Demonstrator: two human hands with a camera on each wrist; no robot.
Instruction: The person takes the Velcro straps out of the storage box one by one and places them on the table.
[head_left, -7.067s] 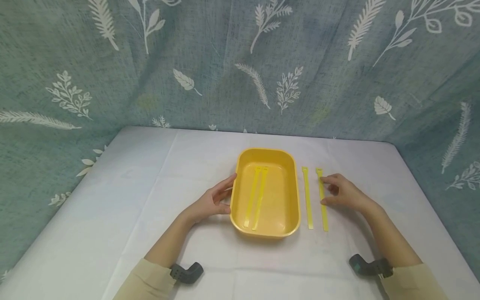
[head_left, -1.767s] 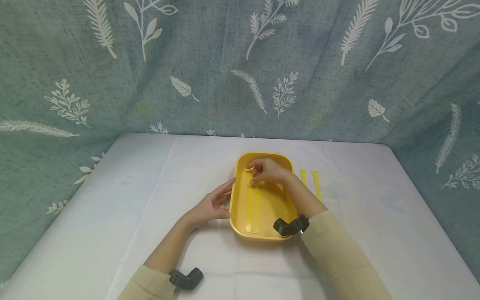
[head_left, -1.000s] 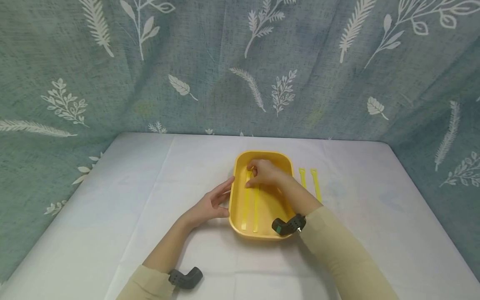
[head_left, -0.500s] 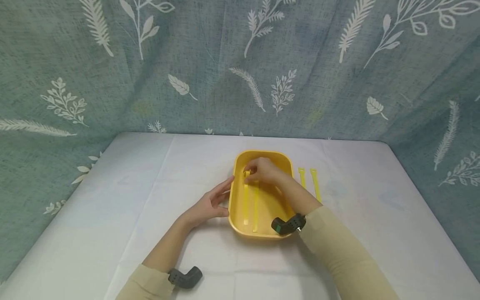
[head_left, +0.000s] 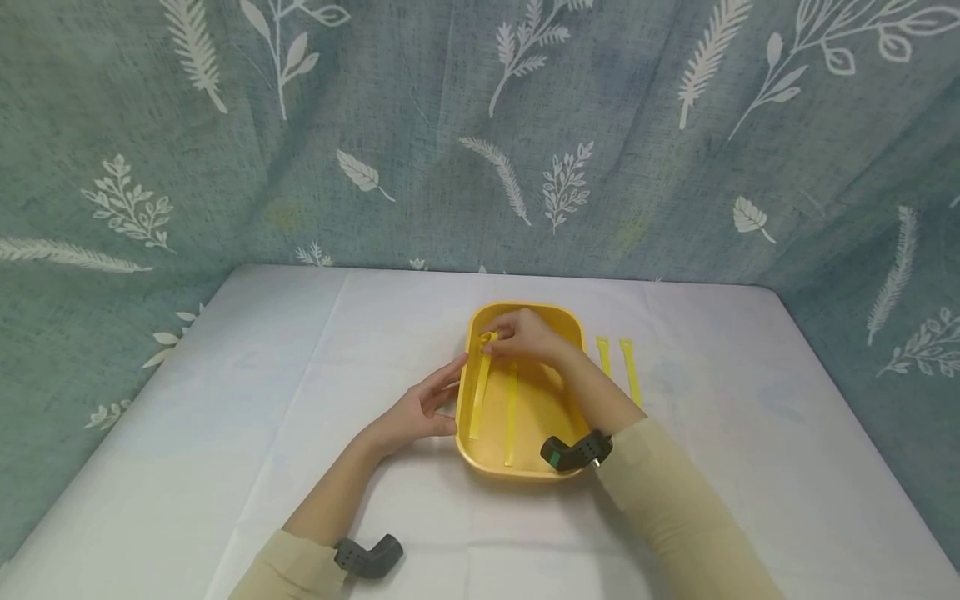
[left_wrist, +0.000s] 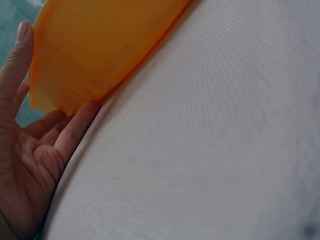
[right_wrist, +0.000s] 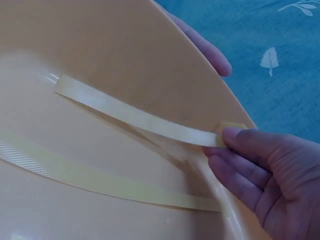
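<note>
- While the right hand [head_left: 525,335] pinches the headed end of one yellow strip [head_left: 480,392] between thumb and fingers, the left hand [head_left: 414,412] supports the tray [head_left: 551,396] from outside, its fingers relaxed and spread against the left wall.
- Held strip: located inside the tray, near the left wall; its head is at the fingertips, toward the far end. The band slopes toward the near end. The right wrist view shows a shadow beneath it; contact of the free end with the floor cannot be determined.
- Second strip [head_left: 512,417]: lies lengthwise on the tray floor, to the right of the held strip and apart from it; its far end is hidden by the right hand.
- Outer strips: two yellow strips, an inner one [head_left: 604,354] and an outer one [head_left: 630,367], lie side by side to the right of the tray, lower portions covered by the right arm.
- Wrist units: one dark device [head_left: 369,557] at the left sleeve cuff, another [head_left: 576,451] at the right.
- Support surface: table [head_left: 225,433] with white covering.
- Background: blue-green fabric [head_left: 420,183] printed with white leaves.
</note>
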